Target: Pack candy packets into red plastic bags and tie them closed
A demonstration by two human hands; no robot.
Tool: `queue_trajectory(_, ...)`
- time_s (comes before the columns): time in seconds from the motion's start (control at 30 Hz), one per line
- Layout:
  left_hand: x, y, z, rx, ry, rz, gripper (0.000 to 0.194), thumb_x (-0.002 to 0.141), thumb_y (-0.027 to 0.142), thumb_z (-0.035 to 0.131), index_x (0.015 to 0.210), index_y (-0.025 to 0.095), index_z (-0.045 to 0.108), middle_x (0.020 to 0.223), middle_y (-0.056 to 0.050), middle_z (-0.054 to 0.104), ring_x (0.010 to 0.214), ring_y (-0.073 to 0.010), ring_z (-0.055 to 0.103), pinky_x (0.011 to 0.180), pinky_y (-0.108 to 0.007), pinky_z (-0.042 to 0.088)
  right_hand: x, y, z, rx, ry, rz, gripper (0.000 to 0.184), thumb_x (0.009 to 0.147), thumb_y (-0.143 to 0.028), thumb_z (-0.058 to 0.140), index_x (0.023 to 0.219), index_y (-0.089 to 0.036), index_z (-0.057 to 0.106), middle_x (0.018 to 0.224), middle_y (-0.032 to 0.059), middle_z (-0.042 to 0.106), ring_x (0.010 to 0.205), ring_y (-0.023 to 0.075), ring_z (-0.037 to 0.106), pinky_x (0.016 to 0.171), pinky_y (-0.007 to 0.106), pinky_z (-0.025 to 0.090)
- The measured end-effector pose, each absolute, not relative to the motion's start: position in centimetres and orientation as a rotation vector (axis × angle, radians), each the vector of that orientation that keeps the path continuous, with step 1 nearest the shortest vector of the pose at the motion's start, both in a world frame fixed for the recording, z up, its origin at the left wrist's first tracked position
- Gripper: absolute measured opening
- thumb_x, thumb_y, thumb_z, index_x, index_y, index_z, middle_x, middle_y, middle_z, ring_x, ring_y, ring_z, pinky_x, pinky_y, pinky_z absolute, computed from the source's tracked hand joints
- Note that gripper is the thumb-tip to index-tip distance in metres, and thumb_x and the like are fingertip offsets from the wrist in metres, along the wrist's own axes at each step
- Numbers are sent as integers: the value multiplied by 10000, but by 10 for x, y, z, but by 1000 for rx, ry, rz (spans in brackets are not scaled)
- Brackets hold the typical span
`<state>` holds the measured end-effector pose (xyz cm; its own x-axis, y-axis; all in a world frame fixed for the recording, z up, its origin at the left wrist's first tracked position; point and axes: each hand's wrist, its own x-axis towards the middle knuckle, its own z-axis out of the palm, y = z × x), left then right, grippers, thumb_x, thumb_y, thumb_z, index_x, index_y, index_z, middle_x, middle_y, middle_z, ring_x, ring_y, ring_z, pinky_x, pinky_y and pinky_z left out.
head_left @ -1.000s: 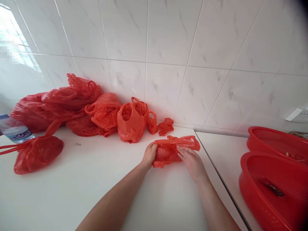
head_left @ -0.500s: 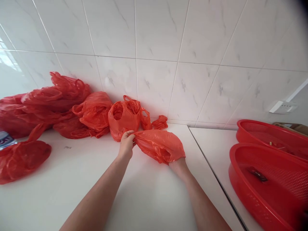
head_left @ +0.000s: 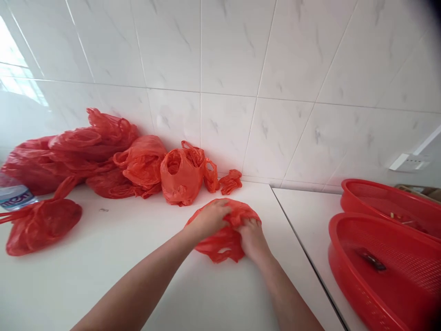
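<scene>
A crumpled red plastic bag (head_left: 220, 246) is between my two hands, over the white tabletop (head_left: 138, 257). My left hand (head_left: 212, 218) lies across the bag's upper left part, its fingers bent onto the film. On the right side, my right hand (head_left: 252, 235) grips the bag, with fingertips partly sunk in its folds. One handle hole shows at the bag's near edge. Whether anything is inside the bag cannot be made out. Just behind my hands stands an open red plastic bag with handles upright, and a small crumpled red bag (head_left: 230, 181) lies beside it.
Several red bags (head_left: 93, 142) are heaped along the tiled wall at left. A knotted red bag (head_left: 51, 220) lies near a water bottle (head_left: 17, 196). Two red plastic baskets (head_left: 358, 218) stand at right, past the seam between tabletops; the nearer holds a small dark item (head_left: 374, 262).
My right hand has come out from inside the bag and now grips it from outside. My left hand has moved right, from the bag's end onto its top. The bag is more bunched.
</scene>
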<state>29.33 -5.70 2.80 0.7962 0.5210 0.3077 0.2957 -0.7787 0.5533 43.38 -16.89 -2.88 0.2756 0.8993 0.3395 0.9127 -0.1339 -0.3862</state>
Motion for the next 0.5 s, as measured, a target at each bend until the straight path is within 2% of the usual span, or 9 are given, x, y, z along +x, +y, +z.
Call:
queue_trajectory(0.03, 293, -44, 25, 2438, 699, 653, 118, 681, 154, 583, 767, 221, 627, 937, -31, 663, 914, -228, 588, 753, -333, 440, 438, -170, -27, -2034, -1653, -76, 332, 730, -46, 476, 846, -211, 740, 1094, 64, 648, 1037, 250, 520, 914, 381, 396)
queue_trajectory(0.07, 291, -32, 23, 2382, 775, 696, 80, 712, 154, 535, 706, 205, 596, 785, -23, 645, 781, -199, 588, 678, -311, 428, 443, -172, -26, -2036, -1668, -118, 352, 702, -10, 450, 767, -202, 738, 1114, 62, 646, 1043, 248, 525, 912, 372, 406)
queue_trajectory(0.13, 285, -13, 20, 2274, 890, 801, 89, 736, 163, 486, 679, 193, 547, 660, -2, 582, 654, -161, 542, 598, -280, 386, 452, -174, -23, -2045, -1663, -177, 404, 656, 40, 397, 709, -190, 725, 1142, 57, 642, 1039, 227, 547, 888, 337, 440)
queue_trajectory(0.23, 277, -4, 15, 2089, 969, 940, 57, 740, 188, 474, 701, 192, 515, 661, 17, 543, 627, -131, 503, 561, -244, 345, 452, -176, -18, -2012, -1602, -242, 512, 677, 64, 342, 909, -189, 721, 1160, 51, 636, 1080, 195, 549, 895, 304, 460)
queue_trajectory(0.33, 277, -13, 10, 1903, 980, 1014, 77, 735, 249, 508, 687, 191, 494, 644, 26, 518, 596, -113, 477, 544, -228, 333, 431, -175, -11, -1895, -1578, -411, 484, 777, 27, 320, 1050, -157, 675, 1157, 65, 634, 1120, 181, 538, 943, 293, 440)
queue_trajectory(0.4, 280, -22, 8, 1783, 962, 1034, 121, 723, 281, 533, 666, 192, 473, 627, 31, 507, 573, -103, 466, 534, -220, 330, 412, -174, -6, -1910, -1524, -479, 411, 852, -46, 325, 1061, -157, 661, 1083, 67, 659, 1029, 179, 585, 862, 280, 471)
queue_trajectory(0.5, 281, -34, 7, 1616, 884, 1005, 192, 712, 339, 555, 657, 196, 440, 602, 39, 495, 526, -92, 454, 506, -211, 337, 391, -172, -4, -2166, -1376, -413, 338, 929, -243, 363, 1147, -167, 610, 1035, 85, 658, 811, 188, 631, 629, 281, 471)
